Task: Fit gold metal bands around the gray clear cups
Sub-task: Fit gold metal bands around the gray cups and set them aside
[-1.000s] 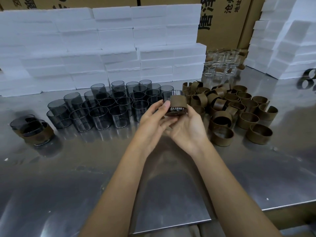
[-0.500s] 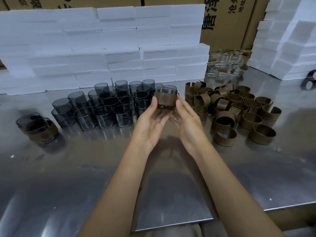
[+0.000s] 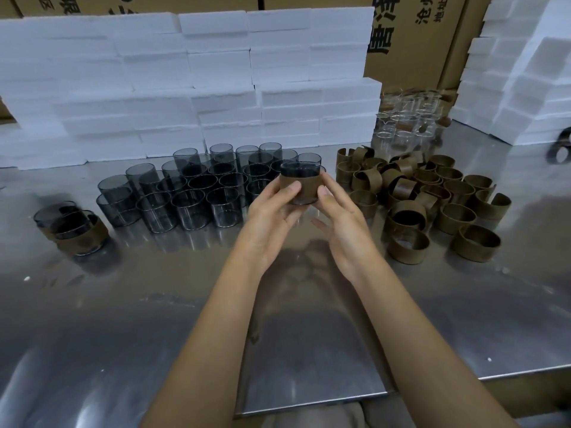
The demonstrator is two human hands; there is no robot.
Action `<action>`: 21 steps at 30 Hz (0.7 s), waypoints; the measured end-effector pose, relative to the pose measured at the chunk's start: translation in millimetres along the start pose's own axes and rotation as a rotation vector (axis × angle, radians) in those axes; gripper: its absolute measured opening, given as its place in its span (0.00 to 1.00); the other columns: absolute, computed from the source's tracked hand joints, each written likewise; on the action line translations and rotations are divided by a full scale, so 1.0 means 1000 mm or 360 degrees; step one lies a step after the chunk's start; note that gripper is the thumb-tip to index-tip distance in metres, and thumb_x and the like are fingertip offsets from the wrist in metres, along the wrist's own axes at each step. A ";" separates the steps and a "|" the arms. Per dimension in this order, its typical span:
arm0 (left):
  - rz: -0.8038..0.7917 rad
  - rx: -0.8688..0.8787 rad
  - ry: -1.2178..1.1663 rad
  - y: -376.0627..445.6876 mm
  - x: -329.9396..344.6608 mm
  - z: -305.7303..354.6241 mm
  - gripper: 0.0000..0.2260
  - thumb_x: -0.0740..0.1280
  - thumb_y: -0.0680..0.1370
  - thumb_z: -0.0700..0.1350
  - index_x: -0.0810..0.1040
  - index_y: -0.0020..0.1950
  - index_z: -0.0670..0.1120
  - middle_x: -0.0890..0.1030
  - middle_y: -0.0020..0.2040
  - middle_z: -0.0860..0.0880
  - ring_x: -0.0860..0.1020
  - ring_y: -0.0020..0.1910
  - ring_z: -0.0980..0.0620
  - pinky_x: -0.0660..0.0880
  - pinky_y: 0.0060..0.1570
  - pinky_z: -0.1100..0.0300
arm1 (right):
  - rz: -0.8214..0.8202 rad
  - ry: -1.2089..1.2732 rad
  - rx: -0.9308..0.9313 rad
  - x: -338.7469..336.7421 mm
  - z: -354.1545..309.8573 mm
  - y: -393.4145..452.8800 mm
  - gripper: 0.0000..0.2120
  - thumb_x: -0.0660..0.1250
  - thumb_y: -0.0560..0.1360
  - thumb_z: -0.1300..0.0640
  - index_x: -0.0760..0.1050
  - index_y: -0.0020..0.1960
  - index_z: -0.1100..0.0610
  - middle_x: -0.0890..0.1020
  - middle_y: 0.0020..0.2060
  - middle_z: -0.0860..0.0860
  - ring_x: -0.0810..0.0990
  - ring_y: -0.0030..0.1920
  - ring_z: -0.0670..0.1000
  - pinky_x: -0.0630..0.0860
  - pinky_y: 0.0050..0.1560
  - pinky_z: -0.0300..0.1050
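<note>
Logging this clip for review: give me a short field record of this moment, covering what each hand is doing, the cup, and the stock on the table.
left hand: holds held cup, thumb on band
right hand: holds held cup's other side
held cup: upright, above the table
gold band: wrapped around held cup
bare gray cups: left of hands
loose bands: right of hands
banded cups: far left

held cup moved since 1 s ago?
Yes. The banded cup was tilted on its side; now it stands upright, mouth up, and has shifted left toward the gray cups, held by left hand and right hand.
</note>
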State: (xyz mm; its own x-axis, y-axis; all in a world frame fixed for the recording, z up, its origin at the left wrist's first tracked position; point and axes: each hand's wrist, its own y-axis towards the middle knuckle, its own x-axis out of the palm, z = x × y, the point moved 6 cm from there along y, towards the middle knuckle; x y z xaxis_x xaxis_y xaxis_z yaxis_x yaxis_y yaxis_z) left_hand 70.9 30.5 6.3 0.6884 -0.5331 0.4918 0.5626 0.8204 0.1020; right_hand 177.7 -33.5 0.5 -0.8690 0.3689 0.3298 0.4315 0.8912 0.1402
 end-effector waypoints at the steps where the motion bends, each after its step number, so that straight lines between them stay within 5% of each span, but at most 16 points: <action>1: 0.0072 0.0009 0.0196 -0.002 -0.001 0.003 0.21 0.75 0.75 0.42 0.77 0.66 0.41 0.84 0.61 0.42 0.83 0.60 0.46 0.77 0.66 0.51 | -0.0014 -0.0041 -0.0003 0.001 0.000 0.000 0.18 0.64 0.83 0.55 0.74 0.72 0.45 0.83 0.62 0.42 0.78 0.65 0.42 0.75 0.60 0.41; 6: 0.0534 0.0050 0.0952 -0.026 -0.027 0.025 0.27 0.83 0.67 0.45 0.75 0.62 0.50 0.84 0.55 0.52 0.83 0.54 0.55 0.78 0.50 0.62 | -0.0002 -0.0194 0.0000 0.002 0.007 0.001 0.18 0.69 0.81 0.53 0.77 0.70 0.42 0.82 0.56 0.36 0.79 0.59 0.35 0.74 0.57 0.36; 10: 0.0733 -0.0030 0.1341 -0.054 -0.070 0.045 0.27 0.81 0.68 0.46 0.71 0.60 0.50 0.77 0.50 0.58 0.75 0.47 0.63 0.68 0.38 0.70 | 0.0108 -0.0252 0.0060 -0.006 0.014 0.005 0.16 0.71 0.79 0.50 0.79 0.67 0.43 0.82 0.58 0.41 0.79 0.61 0.43 0.77 0.58 0.42; 13: 0.0958 -0.0130 0.1546 -0.077 -0.110 0.063 0.31 0.82 0.68 0.47 0.70 0.65 0.47 0.77 0.55 0.52 0.75 0.49 0.55 0.71 0.45 0.62 | 0.0178 -0.0281 0.0089 -0.009 0.019 0.005 0.10 0.71 0.79 0.51 0.81 0.60 0.43 0.83 0.59 0.47 0.80 0.60 0.46 0.78 0.59 0.43; 17: 0.1320 -0.0306 0.1853 -0.096 -0.157 0.087 0.34 0.81 0.69 0.53 0.74 0.69 0.42 0.72 0.69 0.38 0.68 0.71 0.37 0.67 0.71 0.46 | 0.0274 -0.0226 0.0112 -0.012 0.022 0.006 0.04 0.70 0.80 0.55 0.81 0.51 0.45 0.84 0.54 0.50 0.82 0.53 0.47 0.79 0.52 0.39; 21: 0.1465 -0.0230 0.1674 -0.096 -0.192 0.099 0.32 0.80 0.72 0.50 0.73 0.70 0.41 0.67 0.72 0.37 0.69 0.70 0.35 0.69 0.71 0.43 | 0.0310 -0.0133 0.0137 -0.015 0.024 0.007 0.04 0.69 0.81 0.57 0.81 0.51 0.50 0.84 0.47 0.51 0.79 0.45 0.46 0.78 0.42 0.35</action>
State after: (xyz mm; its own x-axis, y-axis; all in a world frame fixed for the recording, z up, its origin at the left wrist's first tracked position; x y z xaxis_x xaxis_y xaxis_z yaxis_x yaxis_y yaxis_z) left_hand -160.3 74.4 -12.6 0.8107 0.2204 -0.5424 -0.2739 0.9616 -0.0187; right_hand 188.0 -26.2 -26.3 -0.7900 0.5536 0.2636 0.5739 0.8189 0.0003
